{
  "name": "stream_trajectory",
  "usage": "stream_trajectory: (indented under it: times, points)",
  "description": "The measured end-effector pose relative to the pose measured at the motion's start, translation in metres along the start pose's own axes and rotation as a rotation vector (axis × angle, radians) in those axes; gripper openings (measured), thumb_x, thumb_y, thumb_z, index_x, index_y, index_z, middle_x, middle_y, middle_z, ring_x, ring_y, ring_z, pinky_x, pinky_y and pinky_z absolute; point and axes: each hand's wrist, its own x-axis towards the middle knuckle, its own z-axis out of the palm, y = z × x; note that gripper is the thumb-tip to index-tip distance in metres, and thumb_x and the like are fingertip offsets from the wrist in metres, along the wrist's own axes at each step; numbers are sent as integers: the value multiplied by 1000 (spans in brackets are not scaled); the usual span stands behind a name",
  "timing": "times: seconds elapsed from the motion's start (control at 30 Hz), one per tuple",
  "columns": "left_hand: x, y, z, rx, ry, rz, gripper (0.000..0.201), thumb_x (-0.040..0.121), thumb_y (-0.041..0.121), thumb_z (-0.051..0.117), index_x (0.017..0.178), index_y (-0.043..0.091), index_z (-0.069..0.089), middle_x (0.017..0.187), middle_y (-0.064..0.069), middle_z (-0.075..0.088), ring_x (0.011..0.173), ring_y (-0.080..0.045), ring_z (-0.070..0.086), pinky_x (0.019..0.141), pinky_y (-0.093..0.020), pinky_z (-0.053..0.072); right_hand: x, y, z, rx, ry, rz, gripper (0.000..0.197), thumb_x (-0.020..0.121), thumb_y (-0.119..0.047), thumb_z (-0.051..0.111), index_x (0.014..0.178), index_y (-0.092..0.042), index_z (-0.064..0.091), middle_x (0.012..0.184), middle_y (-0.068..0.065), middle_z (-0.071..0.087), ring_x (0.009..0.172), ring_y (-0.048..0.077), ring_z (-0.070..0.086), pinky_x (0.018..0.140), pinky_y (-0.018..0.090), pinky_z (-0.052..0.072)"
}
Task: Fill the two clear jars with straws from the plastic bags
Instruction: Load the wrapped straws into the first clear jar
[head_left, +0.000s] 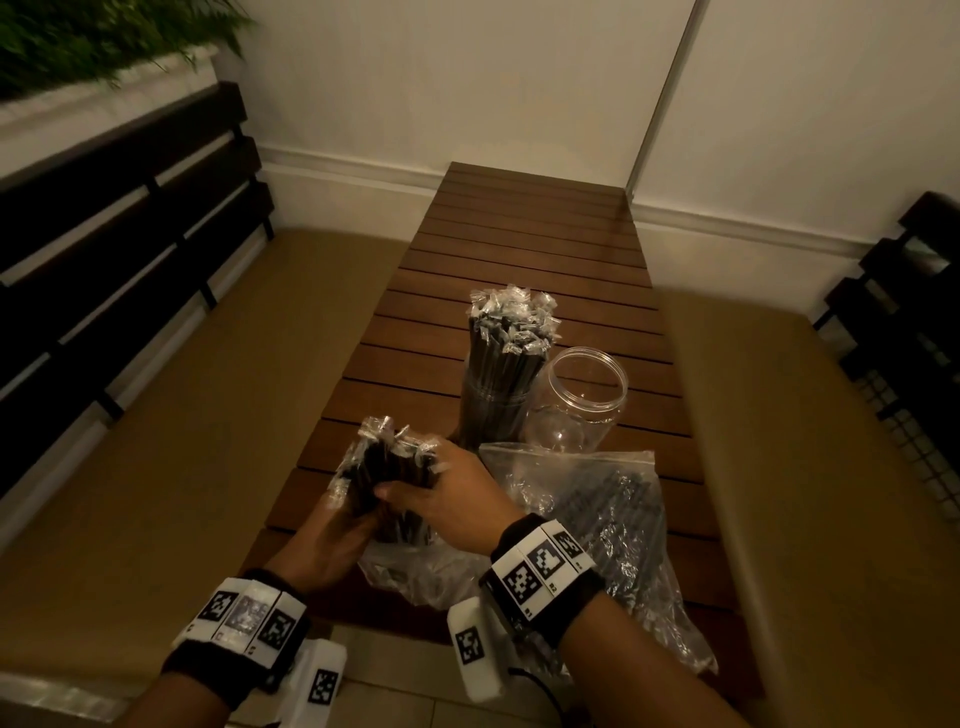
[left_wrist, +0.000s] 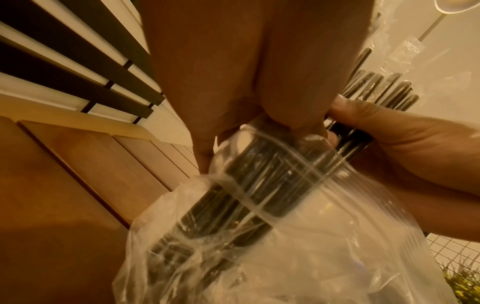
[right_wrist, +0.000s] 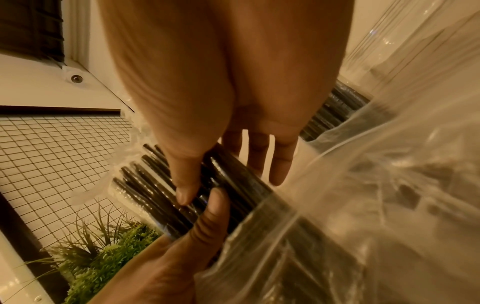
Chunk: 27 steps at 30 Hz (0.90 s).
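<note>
Item: bundle of black wrapped straws (head_left: 387, 475), half out of crumpled clear plastic bag (head_left: 410, 564). Left hand (head_left: 332, 540) and right hand (head_left: 447, 491) both gripped it. Empty clear plastic jar (head_left: 576, 402) stood beyond the right hand. Advice: hold bundle tight, slide bag off.

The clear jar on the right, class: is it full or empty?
Empty. The right jar shows bare clear walls and bottom through its open mouth, while the jar beside it is packed with dark wrapped straws.

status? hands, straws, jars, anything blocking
Left hand and right hand both grip a straw bundle half out of its bag. One jar full, other jar empty. Second bag lies before the empty jar; mouth clear.
</note>
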Motion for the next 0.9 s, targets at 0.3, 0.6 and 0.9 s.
stream_trajectory:
  times: [0.3,0.6,0.9]
  points:
    - [6,-17,-7,111,42,-106,31,82,58,54,113,55,56,104,41,65,103,20,57,90,-14,47,-4,1,-5,75,51,-29,30,96,-24,64,126,-24,61,105,-18,66,96,-8,61,85,8,46]
    - [8,-28,-12,217,94,-59,26,99,27,49,97,14,71,102,-6,70,99,-16,67,92,-40,52,-9,-43,-42,324,506,-144,24,100,-31,53,86,-34,72,103,3,73,98,15,67,93,52,53]
    - [9,-31,-13,245,56,-34,27,100,26,47,98,15,71,107,1,70,108,-7,62,91,-23,45,8,-110,-158,429,928,-412,14,103,-13,49,93,-19,57,59,-7,58,54,10,61,58,29,57]
